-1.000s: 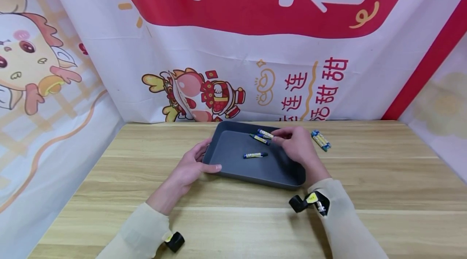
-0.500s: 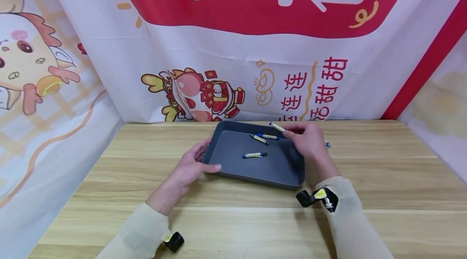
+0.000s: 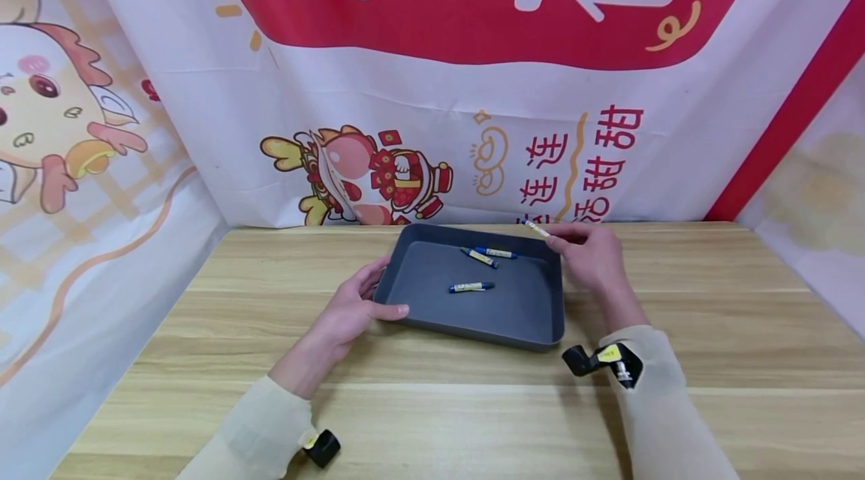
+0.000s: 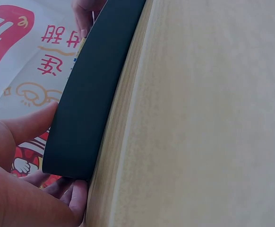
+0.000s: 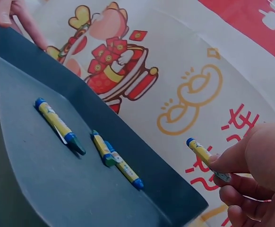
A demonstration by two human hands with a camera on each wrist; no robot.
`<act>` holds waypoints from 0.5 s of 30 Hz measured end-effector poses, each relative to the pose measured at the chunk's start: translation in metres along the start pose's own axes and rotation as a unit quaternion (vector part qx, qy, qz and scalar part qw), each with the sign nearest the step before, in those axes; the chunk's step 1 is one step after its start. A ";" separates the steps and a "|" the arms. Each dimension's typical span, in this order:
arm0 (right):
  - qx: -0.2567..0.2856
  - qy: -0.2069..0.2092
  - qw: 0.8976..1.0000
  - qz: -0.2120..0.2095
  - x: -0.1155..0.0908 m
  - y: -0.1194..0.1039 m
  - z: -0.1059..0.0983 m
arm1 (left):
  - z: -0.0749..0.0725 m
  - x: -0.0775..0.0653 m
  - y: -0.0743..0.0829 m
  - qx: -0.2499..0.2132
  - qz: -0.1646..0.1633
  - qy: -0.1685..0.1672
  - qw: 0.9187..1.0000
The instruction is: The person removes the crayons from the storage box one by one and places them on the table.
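My left hand (image 3: 354, 312) grips the left end of a dark grey rectangular tray (image 3: 424, 281), its thumb over the rim and its fingers along the outer wall. Between thumb and fingers my right hand (image 3: 596, 258) pinches a crayon (image 5: 201, 150) with a yellow wrapper and blue bands, held just beyond the tray's back right corner. Three similar crayons lie in the tray: a dark-tipped crayon (image 3: 471, 287) alone near the middle, and a green crayon (image 5: 102, 149) against a blue crayon (image 5: 124, 164) toward the back wall.
The tray rests on a wood-grain table (image 3: 432, 405), close to its back edge. Right behind that edge hangs a white printed cloth (image 3: 236, 127) with red panels and cartoon figures. A black wrist camera (image 3: 595, 361) sits on the right sleeve, another camera (image 3: 323, 448) on the left.
My right hand has lifted a crayon out of the tray and carried it right past the back right corner. It now covers the loose crayons seen earlier on the table. My left hand stays put.
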State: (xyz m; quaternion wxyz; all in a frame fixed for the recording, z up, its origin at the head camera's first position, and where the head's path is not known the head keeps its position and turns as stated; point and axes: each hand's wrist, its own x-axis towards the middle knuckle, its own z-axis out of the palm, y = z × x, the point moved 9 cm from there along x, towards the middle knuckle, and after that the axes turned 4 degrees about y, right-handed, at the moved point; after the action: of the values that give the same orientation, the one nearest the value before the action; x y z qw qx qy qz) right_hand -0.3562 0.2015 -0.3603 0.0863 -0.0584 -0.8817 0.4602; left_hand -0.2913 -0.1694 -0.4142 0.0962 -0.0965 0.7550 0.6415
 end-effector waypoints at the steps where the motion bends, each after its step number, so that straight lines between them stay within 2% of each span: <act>1: 0.002 0.000 1.000 0.006 0.000 0.002 -0.001 | 0.000 0.000 0.000 0.000 0.000 0.000 1.000; 7: 0.015 -0.001 0.999 0.049 0.002 0.016 -0.005 | 0.000 0.000 0.000 0.000 -0.002 0.000 1.000; 15: 0.030 0.020 0.997 0.075 0.005 0.032 -0.015 | 0.000 -0.001 0.000 0.004 -0.003 0.001 1.000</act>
State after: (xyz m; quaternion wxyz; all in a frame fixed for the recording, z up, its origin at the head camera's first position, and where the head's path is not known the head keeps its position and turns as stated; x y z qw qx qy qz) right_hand -0.3575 0.2324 -0.3775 0.0714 -0.1308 -0.8589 0.4900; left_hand -0.2905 -0.1691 -0.4137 0.0974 -0.0986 0.7571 0.6384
